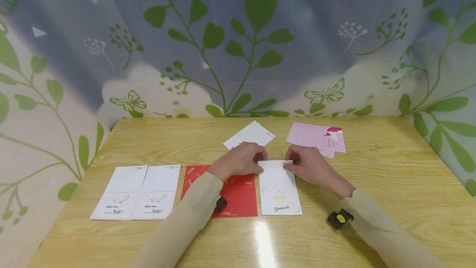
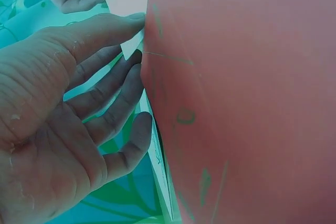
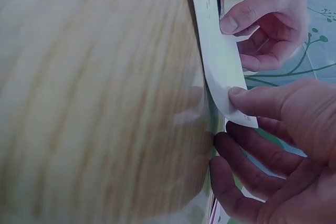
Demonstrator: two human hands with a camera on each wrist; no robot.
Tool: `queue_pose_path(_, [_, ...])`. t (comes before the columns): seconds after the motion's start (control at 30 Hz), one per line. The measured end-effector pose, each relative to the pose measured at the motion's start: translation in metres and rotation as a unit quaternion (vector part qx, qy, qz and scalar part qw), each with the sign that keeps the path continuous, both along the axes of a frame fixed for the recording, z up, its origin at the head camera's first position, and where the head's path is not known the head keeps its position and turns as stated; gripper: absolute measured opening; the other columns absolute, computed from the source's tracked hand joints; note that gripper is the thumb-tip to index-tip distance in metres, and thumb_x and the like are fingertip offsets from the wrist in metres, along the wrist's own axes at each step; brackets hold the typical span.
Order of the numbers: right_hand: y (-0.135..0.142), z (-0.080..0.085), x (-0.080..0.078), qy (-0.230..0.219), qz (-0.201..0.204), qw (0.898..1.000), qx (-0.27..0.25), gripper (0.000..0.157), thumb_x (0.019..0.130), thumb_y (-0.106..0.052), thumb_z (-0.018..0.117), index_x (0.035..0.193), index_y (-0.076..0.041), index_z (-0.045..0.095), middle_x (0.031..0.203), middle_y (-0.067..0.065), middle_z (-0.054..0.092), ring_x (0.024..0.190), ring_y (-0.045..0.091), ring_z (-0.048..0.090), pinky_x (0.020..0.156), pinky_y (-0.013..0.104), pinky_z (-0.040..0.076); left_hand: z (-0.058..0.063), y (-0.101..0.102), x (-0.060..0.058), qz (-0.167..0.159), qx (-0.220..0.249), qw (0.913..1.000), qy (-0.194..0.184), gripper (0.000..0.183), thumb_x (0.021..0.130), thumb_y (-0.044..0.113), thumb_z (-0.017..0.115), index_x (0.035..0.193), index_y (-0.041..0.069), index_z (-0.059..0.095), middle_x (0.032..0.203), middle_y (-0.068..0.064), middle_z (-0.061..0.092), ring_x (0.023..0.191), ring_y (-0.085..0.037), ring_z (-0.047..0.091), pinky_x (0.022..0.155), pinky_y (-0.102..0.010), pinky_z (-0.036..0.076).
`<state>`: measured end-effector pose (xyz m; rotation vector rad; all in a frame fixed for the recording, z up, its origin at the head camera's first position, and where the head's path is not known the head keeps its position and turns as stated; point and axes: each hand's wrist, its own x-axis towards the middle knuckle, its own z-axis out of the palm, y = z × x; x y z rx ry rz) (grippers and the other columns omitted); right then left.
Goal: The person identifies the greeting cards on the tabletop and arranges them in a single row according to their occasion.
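Note:
A white card printed with "Diamonds" (image 1: 280, 187) lies upright to the viewer on the wooden table. My right hand (image 1: 314, 166) pinches its top right corner, thumb on top and fingers beneath; in the right wrist view that end of the card (image 3: 223, 72) curves up off the table. At the top left corner my left hand (image 1: 239, 161) holds the card's edge with its thumb, its other fingers curled behind. Beside it on the left lies a red card (image 1: 241, 195), partly covered by the left forearm.
Two white cards with "take me" print (image 1: 156, 195) lie side by side at the left. Behind the hands are a tilted white card (image 1: 251, 131) and overlapping pink cards (image 1: 312, 135). A leaf-patterned curtain (image 1: 238, 53) hangs along the table's back edge.

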<state>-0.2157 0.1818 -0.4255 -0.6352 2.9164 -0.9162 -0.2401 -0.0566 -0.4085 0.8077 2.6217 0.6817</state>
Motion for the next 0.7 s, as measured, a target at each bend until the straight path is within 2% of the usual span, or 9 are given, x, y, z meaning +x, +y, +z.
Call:
queue_pose_path(0.3, [-0.0012, 0.0003, 0.0013, -0.009, -0.007, 1.000, 0.003, 0.011, 0.088, -0.013, 0.078, 0.092, -0.011, 0.068, 0.092, 0.004, 0.069, 0.083, 0.016, 0.065, 0.074, 0.030, 0.049, 0.0008, 0.0010, 0.0004, 0.001, -0.020, 0.9998, 0.005, 0.021, 0.090, 0.018, 0.075, 0.110, 0.017, 0.071, 0.101, 0.002, 0.067, 0.092, -0.014, 0.058, 0.088, -0.031, 0.050])
queue_pose_path(0.7, [-0.0027, 0.0016, -0.0022, -0.039, -0.008, 0.999, 0.029, 0.012, 0.089, -0.016, 0.078, 0.094, -0.010, 0.068, 0.088, 0.003, 0.066, 0.077, 0.016, 0.056, 0.070, 0.028, 0.044, 0.0025, 0.0013, 0.0003, 0.002, -0.026, 0.9997, -0.001, 0.021, 0.089, 0.017, 0.075, 0.110, 0.015, 0.073, 0.101, 0.002, 0.067, 0.091, -0.015, 0.058, 0.088, -0.030, 0.050])
